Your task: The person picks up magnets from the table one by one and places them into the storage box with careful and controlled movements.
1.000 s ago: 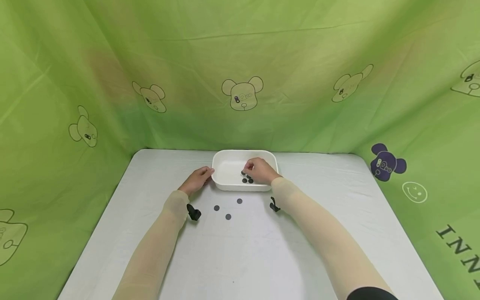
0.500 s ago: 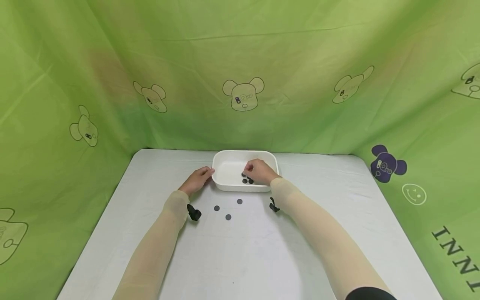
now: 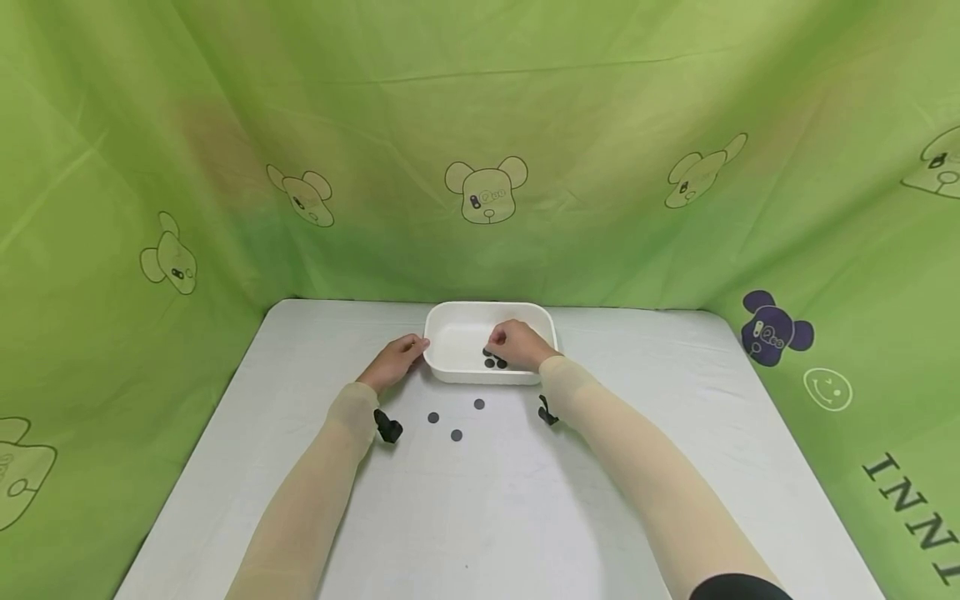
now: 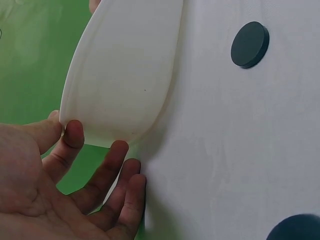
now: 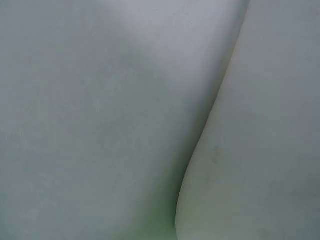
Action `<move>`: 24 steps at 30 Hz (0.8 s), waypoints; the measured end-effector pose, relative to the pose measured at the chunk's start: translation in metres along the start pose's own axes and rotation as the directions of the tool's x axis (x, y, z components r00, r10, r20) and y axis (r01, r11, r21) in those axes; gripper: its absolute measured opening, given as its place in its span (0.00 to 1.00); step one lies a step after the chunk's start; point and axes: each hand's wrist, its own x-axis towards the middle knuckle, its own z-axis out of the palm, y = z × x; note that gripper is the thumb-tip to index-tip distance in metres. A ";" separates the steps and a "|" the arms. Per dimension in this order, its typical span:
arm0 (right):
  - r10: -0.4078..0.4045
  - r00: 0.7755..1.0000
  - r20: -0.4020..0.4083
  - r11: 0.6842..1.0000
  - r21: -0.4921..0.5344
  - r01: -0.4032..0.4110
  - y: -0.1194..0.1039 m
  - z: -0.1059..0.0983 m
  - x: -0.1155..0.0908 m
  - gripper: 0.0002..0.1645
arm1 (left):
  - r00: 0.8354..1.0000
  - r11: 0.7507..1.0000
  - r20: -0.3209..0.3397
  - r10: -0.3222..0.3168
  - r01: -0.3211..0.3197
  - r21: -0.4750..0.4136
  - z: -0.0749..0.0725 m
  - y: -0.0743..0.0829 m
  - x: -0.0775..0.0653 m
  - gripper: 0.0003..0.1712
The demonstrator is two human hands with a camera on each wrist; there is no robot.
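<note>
A white rectangular tray [image 3: 450, 376] stands at the table's far side. My left hand [image 3: 393, 362] is at its left end; in the left wrist view the thumb and index finger pinch the rim, with the other fingers loosely bent beneath. Over the tray's inside, my right hand [image 3: 521, 344] pinches at a small black disc [image 3: 487, 352], mostly covered by the fingertips. Other black discs [image 3: 490, 363] lie just in front of it on the tray floor, partly hidden by the hand. The right wrist view has only the tray's outer wall [image 5: 260, 150] and the table, no fingers.
Three dark discs lie on the white table in front of the tray: a left one [image 3: 433, 417], a near one [image 3: 457, 435] and a right one [image 3: 479, 404]. Green cloth [image 3: 375, 250] with bear prints hangs behind and at both sides.
My right hand has lowered slightly inside the tray, and the disc at its fingertips is a little closer to the other discs there. The left hand stays at the rim.
</note>
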 end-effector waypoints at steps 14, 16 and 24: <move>-0.006 1.000 -0.012 0.999 -0.042 0.006 -0.002 0.002 -0.001 0.07 | 1.000 1.000 -0.024 -0.003 0.003 -0.002 0.000 0.000 0.001 0.17; -0.008 1.000 -0.014 0.999 -0.047 0.007 -0.001 0.002 0.000 0.07 | 1.000 1.000 -0.025 -0.017 0.016 -0.023 0.001 0.000 0.001 0.16; -0.005 1.000 -0.008 0.999 -0.049 0.005 -0.001 0.002 0.001 0.06 | 0.999 0.998 -0.022 -0.023 0.021 -0.062 0.002 0.001 0.002 0.17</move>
